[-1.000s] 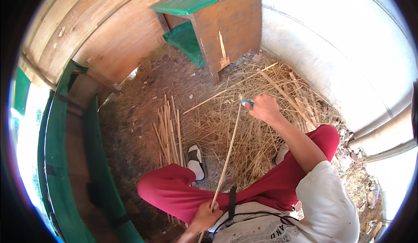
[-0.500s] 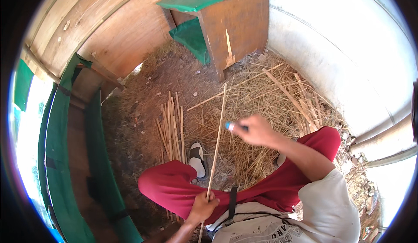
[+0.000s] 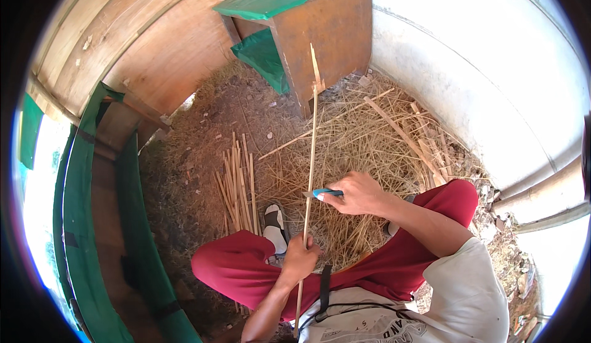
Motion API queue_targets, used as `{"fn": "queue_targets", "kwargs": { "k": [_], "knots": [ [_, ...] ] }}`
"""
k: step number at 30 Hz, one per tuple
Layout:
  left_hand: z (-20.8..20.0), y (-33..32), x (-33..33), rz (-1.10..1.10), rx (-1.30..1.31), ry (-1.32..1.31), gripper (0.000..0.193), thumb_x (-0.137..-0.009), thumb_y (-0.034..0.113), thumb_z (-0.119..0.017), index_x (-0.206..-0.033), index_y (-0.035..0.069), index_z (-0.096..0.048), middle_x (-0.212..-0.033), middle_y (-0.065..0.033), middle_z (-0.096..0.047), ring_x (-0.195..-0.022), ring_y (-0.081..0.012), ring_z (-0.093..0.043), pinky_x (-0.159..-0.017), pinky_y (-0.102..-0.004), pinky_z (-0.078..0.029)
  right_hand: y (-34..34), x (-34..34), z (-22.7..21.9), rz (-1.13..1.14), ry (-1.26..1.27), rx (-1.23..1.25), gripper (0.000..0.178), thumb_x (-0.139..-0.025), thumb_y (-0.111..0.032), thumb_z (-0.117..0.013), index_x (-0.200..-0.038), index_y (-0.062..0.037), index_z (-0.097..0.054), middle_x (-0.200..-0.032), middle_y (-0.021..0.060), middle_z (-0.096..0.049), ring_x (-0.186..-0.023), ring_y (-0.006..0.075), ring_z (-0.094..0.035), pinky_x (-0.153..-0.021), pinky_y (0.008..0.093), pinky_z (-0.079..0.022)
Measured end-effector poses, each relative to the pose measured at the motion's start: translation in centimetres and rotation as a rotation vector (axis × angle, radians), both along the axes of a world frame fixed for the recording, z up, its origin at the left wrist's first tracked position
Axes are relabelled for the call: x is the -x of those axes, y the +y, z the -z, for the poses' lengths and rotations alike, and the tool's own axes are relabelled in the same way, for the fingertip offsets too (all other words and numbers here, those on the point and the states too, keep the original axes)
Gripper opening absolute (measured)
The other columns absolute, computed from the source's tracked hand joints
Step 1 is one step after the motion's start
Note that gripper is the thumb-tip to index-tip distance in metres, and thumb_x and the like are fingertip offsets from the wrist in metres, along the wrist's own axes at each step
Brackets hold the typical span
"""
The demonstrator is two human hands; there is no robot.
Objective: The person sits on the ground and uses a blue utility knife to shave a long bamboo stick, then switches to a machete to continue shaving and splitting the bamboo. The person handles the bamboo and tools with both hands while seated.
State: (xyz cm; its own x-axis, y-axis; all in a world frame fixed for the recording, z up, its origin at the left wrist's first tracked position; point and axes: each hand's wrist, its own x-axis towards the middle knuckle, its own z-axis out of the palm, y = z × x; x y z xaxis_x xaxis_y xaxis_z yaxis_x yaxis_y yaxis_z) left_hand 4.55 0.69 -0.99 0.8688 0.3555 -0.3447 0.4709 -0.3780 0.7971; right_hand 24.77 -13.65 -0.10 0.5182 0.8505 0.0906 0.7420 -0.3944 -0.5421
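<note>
My left hand (image 3: 300, 259) is closed round a long, thin bamboo strip (image 3: 312, 143) that runs from my lap up and away from me. Closed on a blue-handled knife (image 3: 326, 192), my right hand (image 3: 359, 194) is to the right of the strip. The knife's short blade meets or crosses the strip at about mid-length, above my left hand; whether it bites into it is too small to tell. Pale curled shavings (image 3: 345, 134) and thin slivers cover the ground beyond and under the strip.
A bundle of cut strips (image 3: 237, 183) lies left of my foot. Thicker bamboo pieces (image 3: 403, 131) rest at the right by the white wall (image 3: 455, 78). A brown wooden cabinet (image 3: 332, 41) with a green cover stands ahead; green-covered shelving (image 3: 92, 238) lines the left.
The knife has come down and toward me, its blade now at the strip. My left hand has slid or moved up and away from me, and the strip's far end sits higher.
</note>
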Motion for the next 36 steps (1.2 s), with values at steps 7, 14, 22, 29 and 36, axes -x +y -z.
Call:
{"fn": "queue_targets", "kwargs": {
  "k": [7, 14, 22, 29, 36],
  "knots": [
    [-1.2, -0.3, 2.1, 0.020, 0.025, 0.075, 0.013, -0.079, 0.005, -0.056, -0.075, 0.004, -0.044, -0.062, -0.0051, -0.042, -0.057, -0.0149, -0.041, -0.051, -0.0340, -0.036, 0.3, -0.1, 0.5, 0.024, -0.047, 0.037, 0.046, -0.095, -0.053, -0.053, -0.091, -0.0148, -0.078, -0.055, 0.0090, -0.063, -0.050, 0.0272, -0.063, -0.045, 0.0407, -0.048],
    [-0.8, 0.4, 3.1, 0.031, 0.065, 0.142, 0.015, -0.081, 0.007, -0.058, -0.076, 0.005, -0.044, -0.061, -0.0011, -0.045, -0.057, -0.0098, -0.043, -0.050, -0.0306, -0.036, 1.1, -0.1, 1.7, 0.023, -0.099, 0.125, 0.041, -0.095, -0.051, -0.053, -0.097, -0.0183, -0.078, -0.054, 0.0075, -0.063, -0.043, 0.0230, -0.058, -0.040, 0.0366, -0.045],
    [0.1, -0.1, 6.8, 0.111, 0.069, 0.169, 0.024, -0.079, 0.008, -0.062, -0.071, 0.007, -0.040, -0.062, 0.0015, -0.041, -0.058, -0.0084, -0.040, -0.050, -0.0313, -0.035, 1.0, -4.7, 3.1, 0.199, -0.003, 0.309, 0.054, -0.097, -0.057, -0.048, -0.094, -0.0112, -0.077, -0.056, 0.0062, -0.057, -0.051, 0.0226, -0.058, -0.047, 0.0393, -0.049],
    [-2.0, 0.6, 10.1, 0.122, 0.172, 0.350, 0.022, -0.080, 0.011, -0.064, -0.074, 0.006, -0.043, -0.063, -0.0013, -0.043, -0.060, -0.0108, -0.041, -0.054, -0.0328, -0.037, -0.1, -8.6, 7.0, 0.364, 0.070, 0.395, 0.057, -0.097, -0.054, -0.049, -0.079, -0.0039, -0.070, -0.060, 0.0098, -0.060, -0.056, 0.0242, -0.062, -0.050, 0.0406, -0.051],
    [-2.8, 0.7, 16.0, 0.050, 0.377, 0.381, 0.029, -0.084, 0.007, -0.066, -0.073, 0.011, -0.040, -0.063, 0.0031, -0.046, -0.056, -0.0065, -0.043, -0.048, -0.0269, -0.035, -5.2, -12.4, 9.4, 0.605, -0.193, 0.374, 0.047, -0.098, -0.047, -0.053, -0.086, -0.0035, -0.069, -0.064, 0.0102, -0.058, -0.055, 0.0265, -0.062, -0.051, 0.0364, -0.053]
  ]
}}
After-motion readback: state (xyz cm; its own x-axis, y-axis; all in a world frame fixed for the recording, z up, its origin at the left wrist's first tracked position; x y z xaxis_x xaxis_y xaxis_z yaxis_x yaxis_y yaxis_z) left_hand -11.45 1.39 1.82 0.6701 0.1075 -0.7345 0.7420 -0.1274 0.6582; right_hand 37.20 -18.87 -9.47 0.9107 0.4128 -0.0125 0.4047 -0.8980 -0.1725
